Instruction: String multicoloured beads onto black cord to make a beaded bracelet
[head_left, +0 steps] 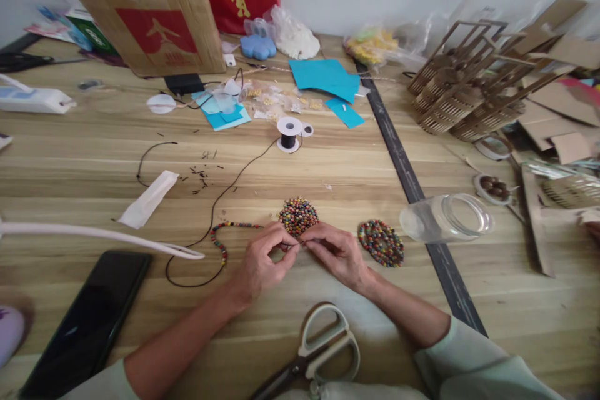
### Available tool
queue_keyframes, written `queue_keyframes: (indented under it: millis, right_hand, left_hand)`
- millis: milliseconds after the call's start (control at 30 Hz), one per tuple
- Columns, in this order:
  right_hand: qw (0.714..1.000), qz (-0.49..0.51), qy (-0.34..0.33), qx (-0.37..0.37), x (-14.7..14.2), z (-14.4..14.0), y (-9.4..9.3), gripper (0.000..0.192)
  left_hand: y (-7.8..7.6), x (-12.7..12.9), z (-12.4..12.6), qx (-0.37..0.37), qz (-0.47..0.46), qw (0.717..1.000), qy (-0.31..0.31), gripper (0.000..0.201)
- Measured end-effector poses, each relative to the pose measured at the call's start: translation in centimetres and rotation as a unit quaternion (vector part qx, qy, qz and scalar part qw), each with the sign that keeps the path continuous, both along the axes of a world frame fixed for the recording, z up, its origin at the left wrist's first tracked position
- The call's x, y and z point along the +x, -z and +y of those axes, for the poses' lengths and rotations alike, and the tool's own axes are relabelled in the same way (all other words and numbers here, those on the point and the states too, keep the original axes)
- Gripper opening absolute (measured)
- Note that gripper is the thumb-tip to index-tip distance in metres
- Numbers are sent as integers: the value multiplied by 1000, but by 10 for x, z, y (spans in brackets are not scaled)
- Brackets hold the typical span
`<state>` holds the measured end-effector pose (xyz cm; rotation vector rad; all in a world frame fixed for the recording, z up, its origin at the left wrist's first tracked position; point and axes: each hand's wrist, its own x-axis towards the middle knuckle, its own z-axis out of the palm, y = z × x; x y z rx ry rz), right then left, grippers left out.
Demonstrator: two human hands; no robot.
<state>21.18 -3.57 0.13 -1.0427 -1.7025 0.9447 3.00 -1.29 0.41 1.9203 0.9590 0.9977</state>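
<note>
There, on the pale wooden tabletop [94, 162], the left hand [262, 262] and right hand [335, 250] met fingertip to fingertip, each pinching the thin dark cord at the near edge of a flat round multicoloured bead disc [299, 215]. A beaded strand [225, 234] trailed leftward from it, curving. A second bead disc [381, 242] and a toppled clear plastic jar [445, 219] lay to the right.

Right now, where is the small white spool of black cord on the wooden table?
In the head view, the small white spool of black cord stands at centre, beyond the round multicoloured bead disc, just before the turquoise paper sheets.
</note>
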Motion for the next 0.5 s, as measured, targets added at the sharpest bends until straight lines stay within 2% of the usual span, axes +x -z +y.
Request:
queue_keyframes:
  millis: [500]
  right_hand:
    - [1000, -9, -1, -1, 0, -1, 2, 12]
  left_hand:
    - [0, 1, 0, 11, -7, 1000, 1, 14]
